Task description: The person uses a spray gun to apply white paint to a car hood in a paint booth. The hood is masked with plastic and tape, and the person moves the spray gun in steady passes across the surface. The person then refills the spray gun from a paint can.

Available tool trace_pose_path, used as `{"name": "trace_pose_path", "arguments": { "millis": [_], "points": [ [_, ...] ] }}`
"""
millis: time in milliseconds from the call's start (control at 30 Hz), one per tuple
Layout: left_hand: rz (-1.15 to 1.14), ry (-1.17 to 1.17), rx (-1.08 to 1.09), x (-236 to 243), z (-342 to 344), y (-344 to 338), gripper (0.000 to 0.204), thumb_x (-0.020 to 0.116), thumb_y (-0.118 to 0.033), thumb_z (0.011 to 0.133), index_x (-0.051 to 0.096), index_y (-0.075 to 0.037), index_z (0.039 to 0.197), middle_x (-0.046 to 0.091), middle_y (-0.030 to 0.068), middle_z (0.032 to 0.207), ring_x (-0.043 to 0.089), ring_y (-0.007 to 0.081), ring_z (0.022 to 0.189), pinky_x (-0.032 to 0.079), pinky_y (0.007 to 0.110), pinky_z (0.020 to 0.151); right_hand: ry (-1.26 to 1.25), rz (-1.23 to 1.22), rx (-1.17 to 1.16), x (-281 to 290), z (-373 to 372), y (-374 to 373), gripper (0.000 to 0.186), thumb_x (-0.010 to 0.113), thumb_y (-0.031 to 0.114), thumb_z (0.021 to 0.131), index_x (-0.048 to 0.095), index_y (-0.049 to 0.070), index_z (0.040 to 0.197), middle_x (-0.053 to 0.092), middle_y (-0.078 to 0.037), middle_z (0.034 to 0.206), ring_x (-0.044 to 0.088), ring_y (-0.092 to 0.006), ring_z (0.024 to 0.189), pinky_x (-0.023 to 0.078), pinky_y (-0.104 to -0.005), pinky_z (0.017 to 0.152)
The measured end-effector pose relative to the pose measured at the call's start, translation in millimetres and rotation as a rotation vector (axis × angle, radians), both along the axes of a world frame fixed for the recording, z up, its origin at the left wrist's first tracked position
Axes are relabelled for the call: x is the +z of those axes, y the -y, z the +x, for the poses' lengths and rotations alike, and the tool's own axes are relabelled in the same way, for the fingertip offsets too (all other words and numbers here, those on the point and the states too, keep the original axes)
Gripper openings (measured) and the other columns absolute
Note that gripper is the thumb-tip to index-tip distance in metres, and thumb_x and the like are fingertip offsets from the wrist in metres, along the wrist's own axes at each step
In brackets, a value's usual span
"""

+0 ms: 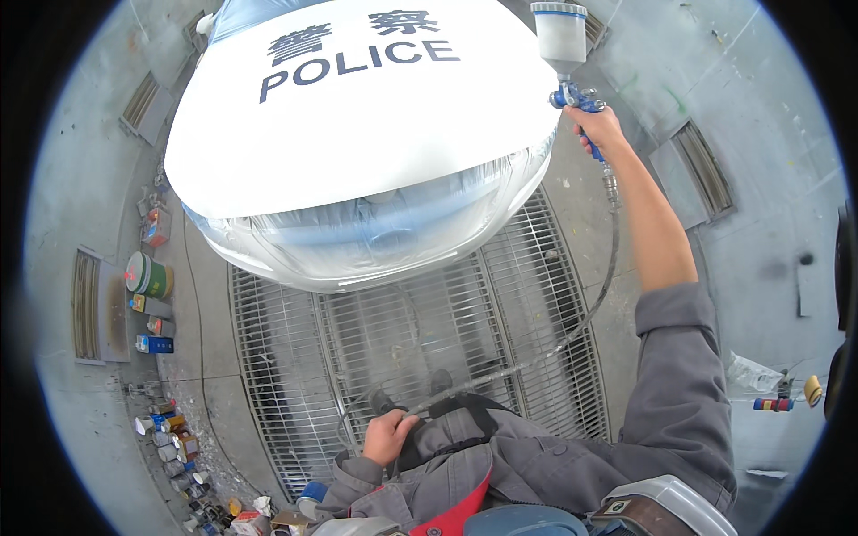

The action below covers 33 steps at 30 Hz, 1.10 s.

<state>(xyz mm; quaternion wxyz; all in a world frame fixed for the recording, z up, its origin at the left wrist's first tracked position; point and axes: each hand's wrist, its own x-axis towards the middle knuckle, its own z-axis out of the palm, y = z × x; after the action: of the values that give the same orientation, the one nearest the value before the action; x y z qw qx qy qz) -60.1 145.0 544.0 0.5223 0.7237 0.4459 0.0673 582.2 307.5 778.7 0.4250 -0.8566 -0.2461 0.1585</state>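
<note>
My right hand (601,129), arm stretched out ahead, is closed round the blue handle of a spray gun (572,96). A white paint cup with a blue-rimmed lid (561,40) stands on top of the gun. From the handle's base an air hose (601,299) curves down and back across my front. At my waist, my left hand (387,436) is closed on that hose. Beside the gun lies the edge of a white car hood (357,134) with dark lettering. Clear and bluish plastic film (384,219) covers the car's front below the hood.
A metal floor grating (411,322) runs under the car front and my feet. Along the left wall stand a green bucket (159,279), several tins (154,344) and a cluster of small cans (174,447). Louvred vents (702,170) sit in the walls.
</note>
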Motion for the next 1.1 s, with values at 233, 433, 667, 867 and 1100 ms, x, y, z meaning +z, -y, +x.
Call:
{"name": "trace_pose_path", "arguments": {
  "millis": [233,433,667,867,1100],
  "points": [
    [-0.038,-0.029,0.057,6,6,-9,0.039,0.076,-0.035,0.099,0.070,0.002,0.088,0.062,0.0251,0.072,0.056,0.0430,0.061,0.047,0.048,0.061,0.227,-0.008,-0.162,-7,32,19,0.045,0.084,0.044,0.087,0.073,0.000,0.085,0.070,-0.008,0.070,0.064,-0.0159,0.053,0.052,-0.0343,0.048],
    [-0.008,-0.050,0.041,-3,-22,-16,0.043,0.077,-0.038,0.098,0.068,0.003,0.085,0.061,0.0252,0.070,0.053,0.0423,0.059,0.046,0.049,0.060,0.137,-0.051,-0.075,-38,-37,23,0.041,0.082,0.039,0.089,0.071,0.000,0.085,0.067,-0.006,0.067,0.061,-0.0147,0.051,0.050,-0.0334,0.046],
    [0.006,-0.121,-0.034,-4,-100,-33,0.042,0.076,-0.041,0.098,0.071,-0.001,0.087,0.065,0.0232,0.073,0.063,0.0437,0.066,0.050,0.049,0.062,-0.042,-0.026,0.042,-39,-156,-5,0.035,0.082,0.036,0.092,0.071,0.003,0.086,0.065,-0.002,0.070,0.056,-0.0105,0.049,0.045,-0.0310,0.043],
    [0.040,-0.105,-0.069,3,-202,-58,0.041,0.075,-0.045,0.097,0.074,-0.005,0.089,0.069,0.0201,0.077,0.068,0.0436,0.074,0.052,0.050,0.065,-0.085,-0.012,0.034,-32,-271,-47,0.034,0.082,0.036,0.093,0.070,0.005,0.086,0.063,-0.002,0.069,0.056,-0.0104,0.049,0.045,-0.0298,0.043],
    [0.037,-0.145,-0.088,9,-334,-95,0.047,0.077,-0.050,0.095,0.073,-0.004,0.087,0.068,0.0207,0.074,0.066,0.0436,0.070,0.051,0.049,0.064,-0.151,0.039,0.107,-34,-406,-113,0.034,0.081,0.035,0.093,0.071,0.002,0.094,0.065,-0.004,0.073,0.057,-0.0128,0.050,0.045,-0.0315,0.043]
  ]
}}
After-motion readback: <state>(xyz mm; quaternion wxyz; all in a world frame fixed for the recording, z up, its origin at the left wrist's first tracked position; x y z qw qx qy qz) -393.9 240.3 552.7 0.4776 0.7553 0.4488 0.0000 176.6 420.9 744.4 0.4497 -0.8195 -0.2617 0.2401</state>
